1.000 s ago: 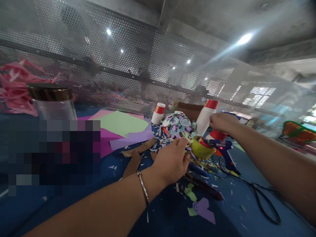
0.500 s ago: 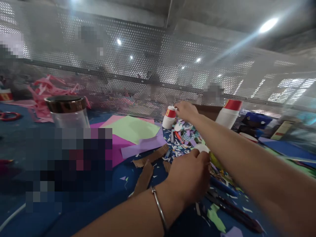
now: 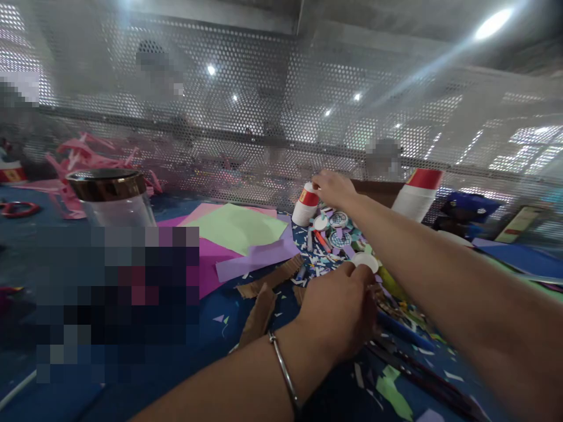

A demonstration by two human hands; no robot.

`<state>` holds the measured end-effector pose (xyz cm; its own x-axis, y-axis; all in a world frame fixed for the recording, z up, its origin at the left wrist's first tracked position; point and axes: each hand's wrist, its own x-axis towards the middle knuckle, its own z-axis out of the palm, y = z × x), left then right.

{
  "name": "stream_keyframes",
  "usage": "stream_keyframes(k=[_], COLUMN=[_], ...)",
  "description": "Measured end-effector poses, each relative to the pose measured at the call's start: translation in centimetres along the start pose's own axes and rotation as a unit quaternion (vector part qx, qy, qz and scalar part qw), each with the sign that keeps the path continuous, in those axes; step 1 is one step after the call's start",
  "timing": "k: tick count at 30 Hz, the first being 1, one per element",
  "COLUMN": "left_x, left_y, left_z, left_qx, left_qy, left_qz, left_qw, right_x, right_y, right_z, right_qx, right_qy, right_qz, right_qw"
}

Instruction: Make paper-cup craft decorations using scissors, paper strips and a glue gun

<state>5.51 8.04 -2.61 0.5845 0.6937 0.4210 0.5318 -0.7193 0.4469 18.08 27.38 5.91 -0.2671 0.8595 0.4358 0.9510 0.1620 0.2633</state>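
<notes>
- Right hand (image 3: 336,190): reaching forward, fingers bent, tips at the upper end of the small white-and-red cup (image 3: 303,212). I can't tell whether they grip or only touch; the far side is hidden.
- Cup's place: beyond the loose paper scraps (image 3: 321,264), just beside the patterned discs (image 3: 340,237), leaning slightly, narrow end up.
- Handling, my judgement: looks like paper, so light and easily knocked; wall stiff enough for a gentle hold, likely to dent under a hard squeeze. Best hold: lower down around the white wall, thumb opposite fingers.
- Left hand (image 3: 336,310): nearer me, fingers curled in, a white disc (image 3: 366,262) pinched at the tips; thumb out of sight.
- Disc, my judgement: thin and very light, probably card or plastic; flat face could slide, so the rim seems the safer hold.
- Left of the left hand: two brown cardboard strips (image 3: 259,313). Farther back, a light green sheet (image 3: 235,225), with a purple strip (image 3: 257,258) near its front edge.
- Taller white-and-red cups (image 3: 413,202) stand tilted, well right of the small one, beyond my right forearm.
</notes>
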Motion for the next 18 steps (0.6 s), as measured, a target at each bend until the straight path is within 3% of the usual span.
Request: stream_keyframes(k=[18], left_x=[-0.2], left_y=[-0.1], left_z=[-0.2], left_qx=[-0.017], left_qy=[0.004], left_qz=[0.001], left_qw=[1.000], right_x=[0.7], right_y=[2.5], right_z=[-0.1], right_qx=[0.105], right_qy=[0.024], right_qz=[0.097], right_qw=[0.989])
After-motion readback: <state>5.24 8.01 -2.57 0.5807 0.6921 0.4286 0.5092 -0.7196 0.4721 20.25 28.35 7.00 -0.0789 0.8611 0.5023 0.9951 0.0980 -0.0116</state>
